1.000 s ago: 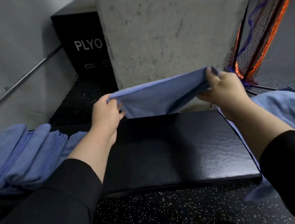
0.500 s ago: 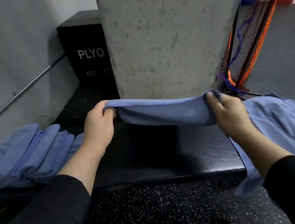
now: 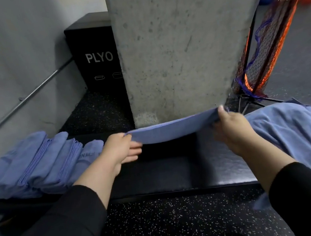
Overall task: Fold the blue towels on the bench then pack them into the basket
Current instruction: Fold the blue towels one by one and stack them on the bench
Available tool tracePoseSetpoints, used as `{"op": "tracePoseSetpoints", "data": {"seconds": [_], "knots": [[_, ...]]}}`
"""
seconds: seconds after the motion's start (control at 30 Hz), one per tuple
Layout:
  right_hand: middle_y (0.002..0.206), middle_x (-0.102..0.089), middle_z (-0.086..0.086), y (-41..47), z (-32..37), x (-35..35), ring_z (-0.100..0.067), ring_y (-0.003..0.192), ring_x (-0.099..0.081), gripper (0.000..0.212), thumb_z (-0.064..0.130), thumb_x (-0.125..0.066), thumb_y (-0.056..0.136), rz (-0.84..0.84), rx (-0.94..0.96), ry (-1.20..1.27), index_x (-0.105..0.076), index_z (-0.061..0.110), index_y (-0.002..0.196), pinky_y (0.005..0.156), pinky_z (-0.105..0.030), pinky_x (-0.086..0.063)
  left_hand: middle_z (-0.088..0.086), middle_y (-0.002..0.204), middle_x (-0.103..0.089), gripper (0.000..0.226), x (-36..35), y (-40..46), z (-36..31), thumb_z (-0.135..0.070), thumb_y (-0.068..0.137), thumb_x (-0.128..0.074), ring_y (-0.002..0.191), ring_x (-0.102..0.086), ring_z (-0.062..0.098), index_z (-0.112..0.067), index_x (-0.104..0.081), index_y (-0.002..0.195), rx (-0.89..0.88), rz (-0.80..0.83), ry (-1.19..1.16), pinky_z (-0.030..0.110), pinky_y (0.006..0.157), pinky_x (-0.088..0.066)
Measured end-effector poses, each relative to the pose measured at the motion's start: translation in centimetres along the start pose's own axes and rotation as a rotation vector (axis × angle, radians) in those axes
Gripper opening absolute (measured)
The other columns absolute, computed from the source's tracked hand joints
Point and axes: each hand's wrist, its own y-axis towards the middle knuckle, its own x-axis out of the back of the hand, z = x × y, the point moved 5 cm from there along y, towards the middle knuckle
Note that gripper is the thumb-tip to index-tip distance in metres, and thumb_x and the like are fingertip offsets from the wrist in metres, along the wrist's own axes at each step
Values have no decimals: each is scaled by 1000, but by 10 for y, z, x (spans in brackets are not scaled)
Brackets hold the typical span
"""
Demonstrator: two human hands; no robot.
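hands (image 3: 121,149) (image 3: 232,128) pinch towel (image 3: 172,130) ends; its underside hidden above bench (image 3: 177,174)

Bench (image 3: 177,172): black padded top, slightly glossy, long edge facing the camera. Standing on a black rubber floor (image 3: 173,221) flecked with white.

Left end of bench: row of folded blue towels (image 3: 38,163), overlapping one another, folded edges showing as ridges.

Right end: loose heap of unfolded blue towels (image 3: 299,131), crumpled, one corner hanging over the front edge toward the floor.

Middle of pad bare between the two groups.
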Motion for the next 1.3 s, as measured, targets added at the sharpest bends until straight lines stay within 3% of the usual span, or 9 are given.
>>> {"op": "tracePoseSetpoints", "data": {"seconds": [0.13,0.27,0.4,0.67,0.77,0.9,1.03,1.17,1.3], "knots": [[102,-64,0,2,56,-1,-17,101,-59,43,44,-42,105,-111,468,-104,-66,17,128,91,-35,-47,-7,116,-71,29,1,1,-58,-13,107,-42,105,-67,2,-27,-68,110,-477,-207,-251,26,93,-56],[103,-71,-9,13,47,6,-29,105,-66,54,59,-41,97,-78,409,-129,-68,15,111,98,-55,-51,-21,116,-68,31,10,0,-61,-17,107,-44,109,-62,-8,-33,-69,119,-578,-261,-190,34,101,-53],[145,-54,-4,17,40,16,-16,131,-54,48,38,-44,107,20,340,205,-49,11,147,102,-36,-53,-29,103,-71,35,17,4,-49,-19,106,-46,103,-63,-9,-46,-69,111,-527,-274,-144,41,105,-52],[98,-62,-9,7,37,16,-11,102,-65,31,31,-46,107,41,262,428,-64,7,97,101,-35,-54,-19,127,-64,34,14,-2,-54,-20,107,-47,121,-57,-6,-21,-63,137,-609,-297,-127,34,110,-47],[87,-63,-1,10,33,25,-8,87,-61,44,42,-47,105,-22,342,155,-63,3,92,86,-38,-59,-12,113,-69,28,17,-7,-57,-18,106,-47,100,-62,-4,-22,-70,122,-684,-378,57,16,94,-48],[73,-53,-1,1,31,33,-9,67,-44,46,41,-48,105,-7,460,-202,-61,0,87,61,-32,-38,0,94,-61,20,27,-13,-56,-13,105,-48,75,-50,-2,-8,-66,99,-774,-487,260,3,70,-35],[73,-63,2,-10,6,31,-9,70,-54,35,33,-49,104,215,466,-463,-65,8,87,70,-31,-46,2,78,-51,30,22,-8,-35,-21,106,-46,69,-44,2,0,-54,86,-676,-189,223,24,68,-36],[81,-71,-6,-24,-31,36,-16,79,-62,38,42,-45,104,382,319,-659,-65,16,85,74,-23,-45,-17,63,-54,32,7,-5,16,-24,108,-45,63,-45,1,-15,-52,78,-460,116,499,33,70,-40],[86,-73,-7,-32,-68,39,-10,78,-68,39,48,-46,102,508,144,-696,-68,17,89,78,-15,-51,3,90,-71,35,11,-6,53,-36,108,-41,86,-66,16,-14,-60,90,-297,240,675,46,91,-53]]}}
